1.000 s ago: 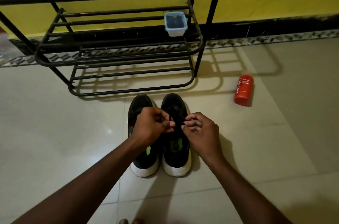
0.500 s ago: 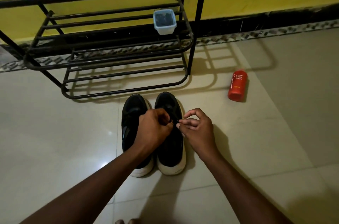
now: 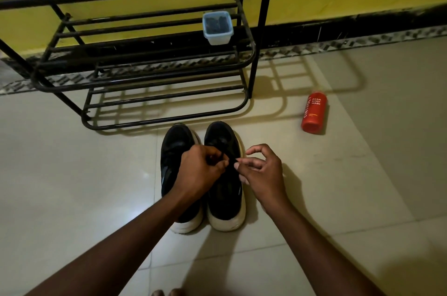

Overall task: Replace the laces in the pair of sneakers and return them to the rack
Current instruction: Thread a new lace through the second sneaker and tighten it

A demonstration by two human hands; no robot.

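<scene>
We kept both hands over the right sneaker (image 3: 226, 201), which stood beside the left sneaker (image 3: 174, 150) on the tiled floor (image 3: 72, 186). Their toes pointed at the black rack (image 3: 169, 94), just short of its lowest shelf, and neither shoe was on it. Our left hand (image 3: 200, 171) stayed curled as before, its fingertips pinching the black lace (image 3: 232, 160) above the tongue. Our right hand (image 3: 263, 173) had changed most since half a second earlier: the index finger had risen into an arch and the other fingers had loosened. Its thumb and one fingertip seemed still to nip the lace, though black on black made that hard to see. The small clear tub (image 3: 217, 27) on the rack and the red bottle (image 3: 314, 113) lying on the floor had not moved.
</scene>
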